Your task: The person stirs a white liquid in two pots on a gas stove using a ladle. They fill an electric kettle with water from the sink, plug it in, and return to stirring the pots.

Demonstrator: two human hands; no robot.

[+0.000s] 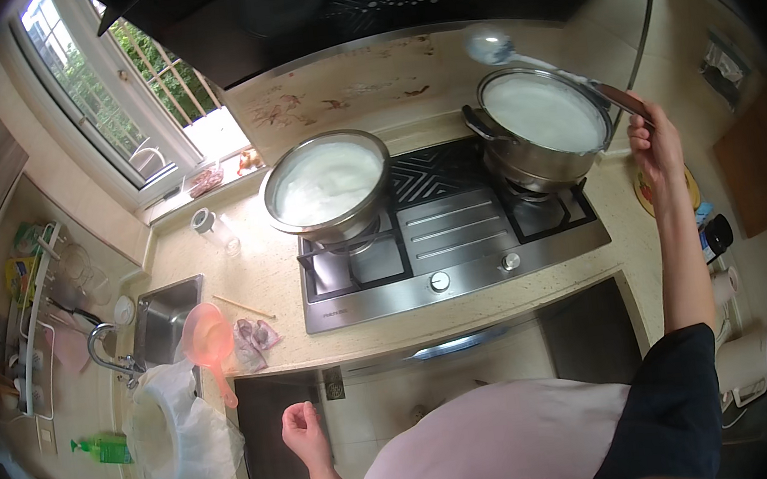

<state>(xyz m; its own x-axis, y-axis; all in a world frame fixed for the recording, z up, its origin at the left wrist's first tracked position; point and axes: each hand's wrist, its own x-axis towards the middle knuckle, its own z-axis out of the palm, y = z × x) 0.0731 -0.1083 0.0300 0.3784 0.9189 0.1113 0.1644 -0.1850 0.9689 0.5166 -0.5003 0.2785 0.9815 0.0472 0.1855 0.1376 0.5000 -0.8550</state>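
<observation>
My right hand (655, 141) grips the brown handle of a metal ladle (537, 63), whose wet bowl is raised above the back rim of the right steel pot (540, 160). White, frothy liquid (542, 114) stands high in that pot. On the left burner a second steel pot (333, 227) also holds white liquid (327, 182). My left hand (303, 430) hangs in front of the counter edge with its fingers curled, and nothing is seen in it. Nearest to it lies a pink plastic dipper (208, 335).
Left of the hob are a sink (166, 322), a cloth-lined basin (155, 432), a crumpled cloth (253, 343), a chopstick (243, 306) and a glass jar (216, 232). A green pump bottle (102, 450) lies farther left. The range hood (393, 0) overhangs the hob. A white kettle (747, 362) stands right.
</observation>
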